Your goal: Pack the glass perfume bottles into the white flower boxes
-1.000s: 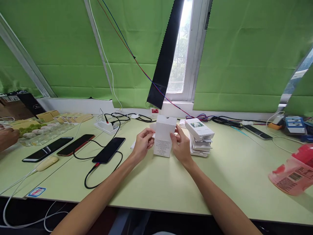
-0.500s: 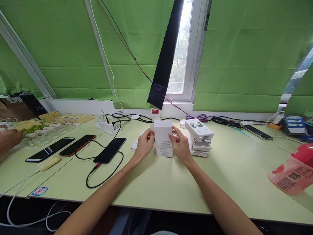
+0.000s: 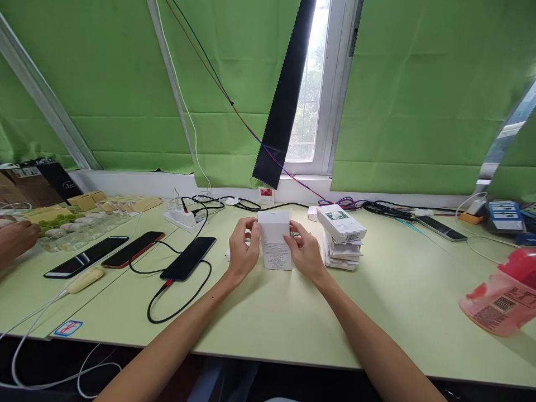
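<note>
Small white carton [image 3: 275, 241] upright on desk [image 3: 293, 312], gripped by left hand [image 3: 243, 252] and right hand [image 3: 305, 252] fingers; best kept square, pressing sides evenly

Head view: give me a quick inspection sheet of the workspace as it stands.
Surface: pale green table.
Job's things: small white box, upright, printed panel facing the camera.
Hands: left hand and right hand grip the box's two sides.
Clutter: stack of white boxes right of it; three phones left; pink bottle lying at right.
Cables: black cable plugged into nearest phone; power strip behind.
Surroundings: green blinds, window; another person's hand at far left.
</note>
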The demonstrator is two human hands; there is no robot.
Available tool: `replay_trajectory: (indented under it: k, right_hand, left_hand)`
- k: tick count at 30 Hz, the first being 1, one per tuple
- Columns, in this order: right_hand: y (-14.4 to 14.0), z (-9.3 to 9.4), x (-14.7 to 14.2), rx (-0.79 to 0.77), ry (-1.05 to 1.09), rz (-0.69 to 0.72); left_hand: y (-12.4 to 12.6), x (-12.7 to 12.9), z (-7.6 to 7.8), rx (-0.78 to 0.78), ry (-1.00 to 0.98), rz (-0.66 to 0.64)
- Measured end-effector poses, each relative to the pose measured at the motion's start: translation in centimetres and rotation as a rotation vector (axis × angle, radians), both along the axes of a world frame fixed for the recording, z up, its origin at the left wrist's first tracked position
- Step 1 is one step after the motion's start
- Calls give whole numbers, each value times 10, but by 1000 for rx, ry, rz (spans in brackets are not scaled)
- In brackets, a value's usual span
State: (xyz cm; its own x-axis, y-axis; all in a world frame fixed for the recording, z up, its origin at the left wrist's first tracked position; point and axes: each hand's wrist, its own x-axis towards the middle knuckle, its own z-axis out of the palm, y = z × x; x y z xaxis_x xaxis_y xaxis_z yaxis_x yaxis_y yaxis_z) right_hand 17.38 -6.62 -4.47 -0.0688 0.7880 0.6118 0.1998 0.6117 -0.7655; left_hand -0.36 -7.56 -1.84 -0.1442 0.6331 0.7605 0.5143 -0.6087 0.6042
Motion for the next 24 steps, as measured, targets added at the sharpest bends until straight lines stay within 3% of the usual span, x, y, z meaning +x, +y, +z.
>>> replay_trajectory:
  k: [7,24]
  right_hand:
    - [-1,-1,0,54,-58,-19]
    - [-2,-1,-3,82,-66,-124]
  left_hand:
    - [3,-2,1,132,65,-25]
    - [2,5,-5,6,-17,-192]
